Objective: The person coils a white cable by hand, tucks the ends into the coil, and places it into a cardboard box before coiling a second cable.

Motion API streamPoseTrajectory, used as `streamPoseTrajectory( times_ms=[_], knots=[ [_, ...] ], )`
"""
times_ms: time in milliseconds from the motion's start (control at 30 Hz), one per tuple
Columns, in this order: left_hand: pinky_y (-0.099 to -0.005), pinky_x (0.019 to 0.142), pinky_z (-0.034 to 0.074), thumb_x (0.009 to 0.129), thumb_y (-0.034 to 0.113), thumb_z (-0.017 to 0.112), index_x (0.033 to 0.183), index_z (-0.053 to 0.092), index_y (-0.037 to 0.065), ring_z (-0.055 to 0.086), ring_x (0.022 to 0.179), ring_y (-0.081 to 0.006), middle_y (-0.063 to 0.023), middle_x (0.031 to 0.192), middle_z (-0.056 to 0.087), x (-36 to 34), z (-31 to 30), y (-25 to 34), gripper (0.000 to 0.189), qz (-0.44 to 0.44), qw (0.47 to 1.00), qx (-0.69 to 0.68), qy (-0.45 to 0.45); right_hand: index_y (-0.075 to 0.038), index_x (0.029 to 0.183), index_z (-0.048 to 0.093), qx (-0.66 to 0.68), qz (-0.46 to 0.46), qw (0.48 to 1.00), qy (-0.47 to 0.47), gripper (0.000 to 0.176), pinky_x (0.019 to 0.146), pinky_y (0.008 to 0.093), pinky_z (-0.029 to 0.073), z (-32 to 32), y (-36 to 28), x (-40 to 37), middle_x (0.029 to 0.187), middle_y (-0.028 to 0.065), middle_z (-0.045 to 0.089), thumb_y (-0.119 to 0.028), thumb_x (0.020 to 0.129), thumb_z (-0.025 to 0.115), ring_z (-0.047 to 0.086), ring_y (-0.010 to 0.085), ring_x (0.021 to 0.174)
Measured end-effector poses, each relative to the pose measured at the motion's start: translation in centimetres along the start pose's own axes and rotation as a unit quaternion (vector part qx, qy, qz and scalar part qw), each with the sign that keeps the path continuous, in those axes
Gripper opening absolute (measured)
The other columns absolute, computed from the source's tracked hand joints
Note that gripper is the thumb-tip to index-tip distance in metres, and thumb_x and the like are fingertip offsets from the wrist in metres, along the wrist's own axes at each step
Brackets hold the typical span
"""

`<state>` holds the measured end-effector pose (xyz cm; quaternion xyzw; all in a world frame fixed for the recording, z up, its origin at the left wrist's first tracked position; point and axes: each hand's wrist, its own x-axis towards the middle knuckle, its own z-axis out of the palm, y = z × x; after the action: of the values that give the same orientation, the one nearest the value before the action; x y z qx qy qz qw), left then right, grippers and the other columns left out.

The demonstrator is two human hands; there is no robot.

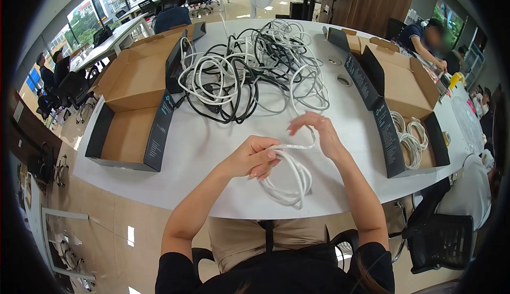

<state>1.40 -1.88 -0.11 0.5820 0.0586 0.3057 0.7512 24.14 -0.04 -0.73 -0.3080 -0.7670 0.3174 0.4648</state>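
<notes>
A coiled white cable (289, 182) hangs from my left hand (256, 157), whose fingers are wrapped round the top of the loops. From there one strand runs right and bends up by my right hand (319, 132). The fingers of my right hand are curved and apart, beside that strand; whether they touch it is unclear. Beyond my hands lies a large tangle of white and black cables (249, 73) on the white table (212, 182).
At the left stands an open black box (125, 140) with a brown inside. Another open box (390, 140) at the right holds coiled white cables (410, 144). A person (425, 41) is at the table's far right. Black chairs (443, 238) stand around.
</notes>
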Motion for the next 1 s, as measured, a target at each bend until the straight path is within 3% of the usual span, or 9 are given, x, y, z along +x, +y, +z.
streamPoseTrajectory(
  times_ms=[200,267,300,367,433,733,833,900,1000],
  knots=[
    [-0.0216,0.033,0.034,0.091,0.035,0.049,0.096,0.055,-0.003,0.030,0.030,-0.0030,0.0045,0.039,0.035,-0.7,-1.6,0.3,0.039,0.045,0.987,-0.129,-0.087,-0.002,0.069,0.060,-0.210,-0.002,0.978,-0.013,0.038,0.094,0.0395,0.034,-1.5,1.5,-0.3,0.070,0.0140,0.060,-0.021,0.091,0.037,0.056,0.0293,0.081],
    [-0.0215,0.032,0.033,0.091,0.035,0.049,0.097,0.055,-0.003,0.030,0.030,-0.0029,0.0047,0.039,0.035,-0.8,-1.8,0.8,0.039,0.061,0.988,-0.139,-0.041,0.000,0.066,0.057,-0.213,0.035,0.963,0.161,0.032,0.076,0.0411,0.041,-3.2,1.9,-1.3,0.064,0.0132,0.056,-0.017,0.088,0.043,0.055,0.0297,0.073],
    [-0.0214,0.032,0.033,0.092,0.035,0.049,0.097,0.055,-0.003,0.030,0.030,-0.0029,0.0047,0.039,0.034,-0.8,-1.9,1.0,0.038,0.070,0.987,-0.144,-0.018,0.002,0.064,0.054,-0.220,-0.056,0.935,0.272,0.029,0.056,0.0395,0.039,-4.2,1.2,-1.2,0.057,0.0116,0.051,-0.014,0.087,0.048,0.052,0.0275,0.060],
    [-0.0208,0.033,0.033,0.094,0.031,0.046,0.082,0.052,-0.001,0.029,0.030,-0.0032,0.0047,0.038,0.033,-0.3,-1.6,0.9,0.034,0.016,0.997,-0.078,0.025,0.002,0.063,0.051,-0.243,-0.071,0.908,0.334,0.027,0.042,0.0290,0.028,-6.6,-3.3,-1.3,0.050,0.0086,0.042,-0.011,0.086,0.054,0.037,0.0172,0.042],
    [-0.0205,0.034,0.032,0.095,0.028,0.045,0.075,0.049,0.001,0.029,0.029,-0.0034,0.0044,0.039,0.034,0.4,-1.1,0.0,0.033,-0.024,0.999,-0.015,0.039,-0.001,0.061,0.049,-0.415,-0.123,0.841,0.323,0.023,0.041,0.0255,0.026,-7.6,-7.0,-2.1,0.049,0.0046,0.040,-0.005,0.081,0.060,0.036,0.0134,0.042],
    [-0.0214,0.038,0.034,0.092,0.035,0.049,0.074,0.050,0.001,0.032,0.031,-0.0044,0.0033,0.040,0.035,0.7,-0.2,-0.2,0.038,-0.048,0.997,0.052,0.028,0.001,0.055,0.047,-0.512,-0.265,0.743,0.340,0.028,0.037,0.0245,0.023,-4.9,-16.6,-5.5,0.046,0.0049,0.038,-0.004,0.076,0.065,0.034,0.0150,0.037],
    [-0.0213,0.040,0.036,0.092,0.033,0.049,0.074,0.051,0.000,0.034,0.033,-0.0043,0.0028,0.043,0.038,0.5,0.7,0.1,0.037,-0.078,0.995,0.063,-0.007,0.000,0.056,0.045,-0.529,-0.286,0.706,0.374,0.044,0.035,0.0258,0.023,-2.2,-19.8,-5.9,0.042,0.0039,0.036,-0.029,0.087,0.058,0.033,0.0157,0.036],
    [-0.0210,0.040,0.036,0.092,0.033,0.049,0.074,0.051,0.000,0.036,0.033,-0.0045,0.0025,0.043,0.038,0.6,1.2,0.1,0.037,-0.087,0.993,0.067,-0.031,-0.001,0.056,0.044,-0.524,-0.328,0.713,0.331,0.049,0.035,0.0256,0.024,-2.1,-19.9,-6.9,0.042,0.0031,0.036,-0.037,0.086,0.057,0.034,0.0153,0.035],
    [-0.0213,0.040,0.035,0.094,0.031,0.046,0.077,0.050,0.001,0.034,0.033,-0.0050,0.0026,0.044,0.037,0.4,0.8,-0.2,0.035,-0.053,0.995,0.087,0.013,-0.001,0.059,0.048,-0.429,-0.320,0.807,0.247,0.044,0.034,0.0260,0.024,-2.2,-19.2,-7.2,0.041,0.0024,0.036,-0.035,0.085,0.059,0.035,0.0158,0.034]
  ],
)
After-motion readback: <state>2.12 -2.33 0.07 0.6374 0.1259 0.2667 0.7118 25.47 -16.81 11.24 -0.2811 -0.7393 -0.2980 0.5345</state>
